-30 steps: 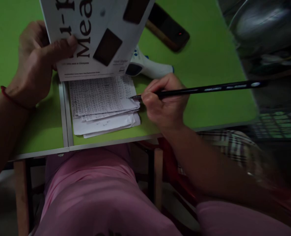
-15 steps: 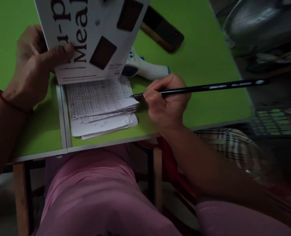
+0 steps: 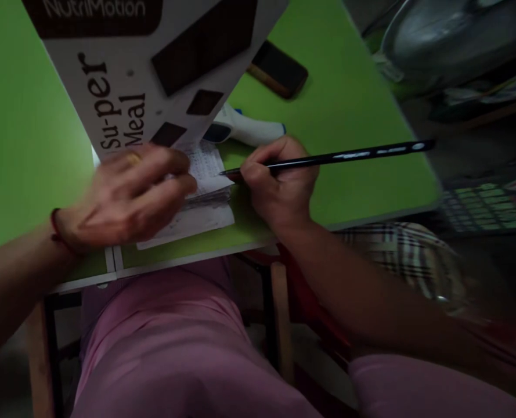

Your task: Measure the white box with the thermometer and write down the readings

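Note:
My right hand (image 3: 284, 183) grips a long black pencil (image 3: 349, 155), its point touching or just above the right edge of the handwritten sheets (image 3: 208, 168). These sheets lie stacked on the green table (image 3: 349, 191). Across the left part of the stack is my left hand (image 3: 131, 191), fingers curled and pressed together; what they hold, if anything, is hidden. Behind that hand a white box (image 3: 122, 75) printed "Su-per Meal" stands upright or slightly tilted, its lower edge partly covered by the hand.
A white and blue handheld infrared thermometer (image 3: 253, 128) lies behind the sheets, and a dark phone (image 3: 279, 68) beyond it. Off the table's right side are a large metal lid or pot (image 3: 453, 40) and a checked cloth (image 3: 397, 249).
My left hand has let go of the box and come down and right over the sheets. More of the box front shows now. My right hand keeps the pencil at nearly the same spot.

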Tool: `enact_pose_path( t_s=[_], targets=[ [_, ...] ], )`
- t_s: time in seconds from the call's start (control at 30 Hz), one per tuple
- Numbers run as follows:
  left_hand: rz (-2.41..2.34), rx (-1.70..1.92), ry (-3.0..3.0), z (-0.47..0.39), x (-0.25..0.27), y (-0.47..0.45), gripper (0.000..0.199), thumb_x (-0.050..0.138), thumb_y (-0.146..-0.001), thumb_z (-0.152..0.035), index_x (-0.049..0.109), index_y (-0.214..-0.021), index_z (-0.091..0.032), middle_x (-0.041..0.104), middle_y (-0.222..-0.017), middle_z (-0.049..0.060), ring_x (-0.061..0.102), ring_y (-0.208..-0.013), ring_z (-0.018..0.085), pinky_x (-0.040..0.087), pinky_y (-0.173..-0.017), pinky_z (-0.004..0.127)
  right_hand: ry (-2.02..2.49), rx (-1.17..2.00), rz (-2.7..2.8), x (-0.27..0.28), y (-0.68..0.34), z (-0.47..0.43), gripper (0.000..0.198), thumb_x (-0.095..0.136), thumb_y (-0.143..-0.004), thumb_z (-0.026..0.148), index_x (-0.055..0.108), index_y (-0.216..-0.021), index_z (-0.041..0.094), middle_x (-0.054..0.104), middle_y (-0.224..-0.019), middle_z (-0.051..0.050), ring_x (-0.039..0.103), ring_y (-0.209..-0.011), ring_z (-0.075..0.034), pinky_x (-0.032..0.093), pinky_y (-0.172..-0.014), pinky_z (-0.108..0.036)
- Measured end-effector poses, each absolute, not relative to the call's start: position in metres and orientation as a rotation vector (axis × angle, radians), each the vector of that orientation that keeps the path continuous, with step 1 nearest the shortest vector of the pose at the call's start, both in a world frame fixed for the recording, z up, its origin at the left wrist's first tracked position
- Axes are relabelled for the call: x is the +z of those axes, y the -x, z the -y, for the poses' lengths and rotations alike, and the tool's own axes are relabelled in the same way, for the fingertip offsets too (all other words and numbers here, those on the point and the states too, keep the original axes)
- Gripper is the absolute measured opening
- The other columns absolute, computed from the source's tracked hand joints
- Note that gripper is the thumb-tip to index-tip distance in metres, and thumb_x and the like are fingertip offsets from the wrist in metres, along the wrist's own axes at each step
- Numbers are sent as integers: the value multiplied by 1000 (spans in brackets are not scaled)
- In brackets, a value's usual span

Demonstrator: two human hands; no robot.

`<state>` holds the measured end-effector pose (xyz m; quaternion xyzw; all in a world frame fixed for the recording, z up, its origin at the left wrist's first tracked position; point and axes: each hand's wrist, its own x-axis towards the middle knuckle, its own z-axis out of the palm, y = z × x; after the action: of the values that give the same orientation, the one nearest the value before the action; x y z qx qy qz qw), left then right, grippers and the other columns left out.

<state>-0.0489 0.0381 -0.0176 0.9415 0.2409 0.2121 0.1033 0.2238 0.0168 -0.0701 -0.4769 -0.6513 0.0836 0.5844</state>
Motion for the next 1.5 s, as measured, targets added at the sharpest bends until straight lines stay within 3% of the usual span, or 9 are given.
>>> enact_pose_path(
  t_s=[0.13, 0.6, 0.93, 1.5],
  targets=[
    [-433, 455, -2997, -27, -17, 26, 42, 44, -105, -42, 56, -135, -15, 59, -144, 11, 61, -113, 28, 55, -92, 43, 1085, 247, 1542, -74, -229, -18, 17, 68, -85, 29, 56, -74, 27, 53, -64, 5, 49, -53, -12, 43, -48, -29],
    [-459, 282, -3057, -24, -10, 21, 42, 46, -104, -45, 59, -133, -18, 57, -147, 7, 59, -114, 29, 51, -86, 42, 1150, 274, 1582, -66, -224, -13, 14, 66, -81, 26, 54, -72, 24, 52, -62, 6, 48, -54, -11, 40, -50, -28],
    [-490, 254, -3054, -23, -11, 21, 42, 47, -104, -46, 58, -135, -20, 56, -149, 4, 58, -116, 29, 49, -87, 41, 1099, 293, 1595, -77, -229, -17, 20, 68, -84, 34, 54, -72, 27, 51, -60, 6, 46, -50, -12, 38, -46, -29],
    [-495, 263, -3034, -22, -9, 21, 39, 50, -102, -44, 58, -133, -20, 57, -148, 5, 57, -116, 29, 49, -87, 41, 1110, 259, 1594, -77, -229, -19, 20, 70, -85, 35, 56, -72, 27, 52, -61, 5, 47, -52, -12, 42, -48, -30]
  ],
)
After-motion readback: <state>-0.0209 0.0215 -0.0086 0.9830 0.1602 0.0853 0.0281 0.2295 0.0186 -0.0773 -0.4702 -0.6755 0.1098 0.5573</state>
